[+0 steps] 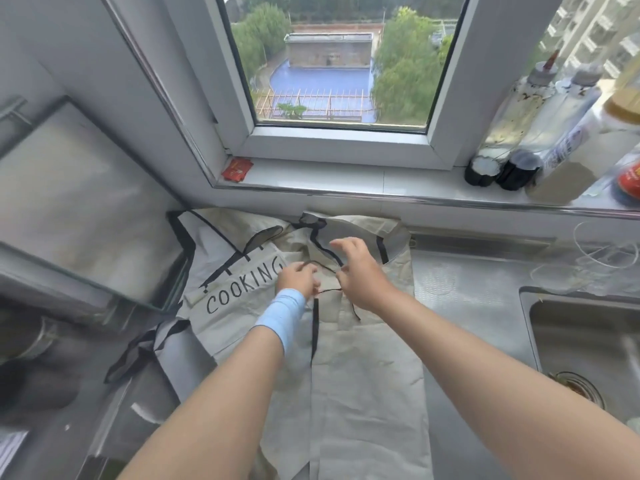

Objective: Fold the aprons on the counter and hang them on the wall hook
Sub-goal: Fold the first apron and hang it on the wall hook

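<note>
Pinching a thin black tie [329, 290] between them, the left hand [298, 278] curls its fingers round one end; the right hand [360, 271] nips the other, spare fingers spread; beige aprons [363, 375] lie flat on the counter [467, 282].

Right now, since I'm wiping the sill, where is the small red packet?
Head view: the small red packet lies at the left end of the white windowsill, in the corner, beyond the beige aprons.
</note>
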{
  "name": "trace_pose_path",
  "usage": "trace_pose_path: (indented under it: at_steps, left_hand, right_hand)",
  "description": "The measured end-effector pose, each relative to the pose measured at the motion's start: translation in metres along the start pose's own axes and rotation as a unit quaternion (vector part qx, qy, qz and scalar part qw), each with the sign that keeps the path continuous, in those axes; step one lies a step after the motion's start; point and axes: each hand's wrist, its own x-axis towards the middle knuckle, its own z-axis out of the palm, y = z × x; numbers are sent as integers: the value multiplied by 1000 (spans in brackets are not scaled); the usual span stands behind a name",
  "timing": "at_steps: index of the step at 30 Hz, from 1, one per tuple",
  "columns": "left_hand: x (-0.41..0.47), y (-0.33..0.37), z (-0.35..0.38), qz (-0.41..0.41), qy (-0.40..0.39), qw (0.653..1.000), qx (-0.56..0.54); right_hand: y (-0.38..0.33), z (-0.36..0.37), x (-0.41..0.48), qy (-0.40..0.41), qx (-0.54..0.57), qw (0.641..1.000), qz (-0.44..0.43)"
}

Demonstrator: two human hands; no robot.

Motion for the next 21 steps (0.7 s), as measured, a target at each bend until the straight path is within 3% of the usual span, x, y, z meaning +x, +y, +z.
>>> trace_pose_path:
  at_steps: [1, 3, 5, 7, 11, 12, 14, 16, 19, 21]
  left_hand:
    - [5, 8, -17, -50, 22, 993, -108]
    - [17, 9, -53, -96, 82, 969, -211]
    - [25, -5, -83, -99, 117, 972, -176]
    - [27, -25, -99, -86, 115, 987, -65]
    - [7, -41, -92, -48, 309, 950, 19]
    - [0, -38, -87, -24, 322, 946, 33]
    - [-7, -38, -74, 24, 250, 962, 107]
    - [-15, -41, -58, 69, 117, 971, 196]
    - [-35, -58, -33, 71, -53, 948, 305]
    - [-47, -77, -18, 38, -101, 931, 349]
  right_hand:
    - [-2, 5, -2, 2, -16, 1000, 7]
    - [3, 17, -11, -12, -69, 997, 22]
    - [15, 29, -26, -71, -123, 988, 57]
    - [27, 39, -39, -140, -178, 968, 107]
    - [35, 47, -56, -195, -225, 944, 143]
    - [35, 48, -59, -189, -221, 946, 143]
    - [30, 48, -68, -173, -204, 952, 147]
    - [28, 45, -78, -161, -191, 956, 156]
    - [32, 38, -103, -137, -194, 953, 186]
    - [37, 30, -123, -119, -204, 947, 218]
